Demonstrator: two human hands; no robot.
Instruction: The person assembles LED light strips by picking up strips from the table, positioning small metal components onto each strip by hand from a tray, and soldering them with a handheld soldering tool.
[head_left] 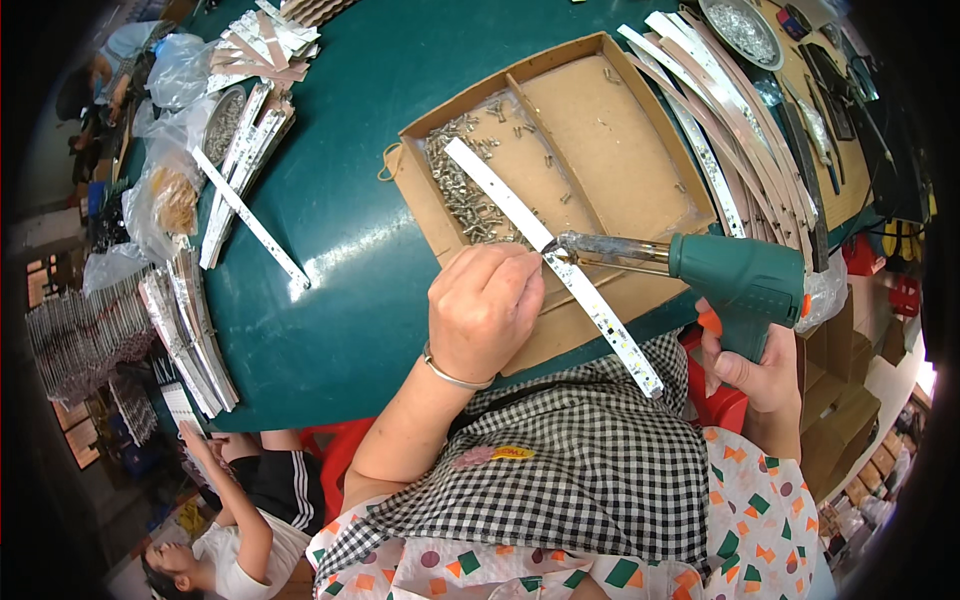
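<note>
Slanting over a shallow cardboard box (595,125) is a white LED light strip (605,318) dotted with small components. My left hand (485,305) is closed at the strip's middle, fingertips pinched at its edge; exactly what lies under them is hidden. A green soldering gun (740,275) with a long metal nozzle is gripped in my right hand (755,375), near its orange trigger. The nozzle's tip meets the strip close to my left fingertips. Small metal fittings (465,190) lie heaped in the box's left compartment, and a few are scattered in the right one.
The box rests on a green table (350,320). Stacked LED strips (735,130) lie on the right beside a metal bowl (740,30). More strip bundles (240,180), a loose strip (250,220) and plastic bags (165,200) are at left. Another person (225,540) sits at lower left.
</note>
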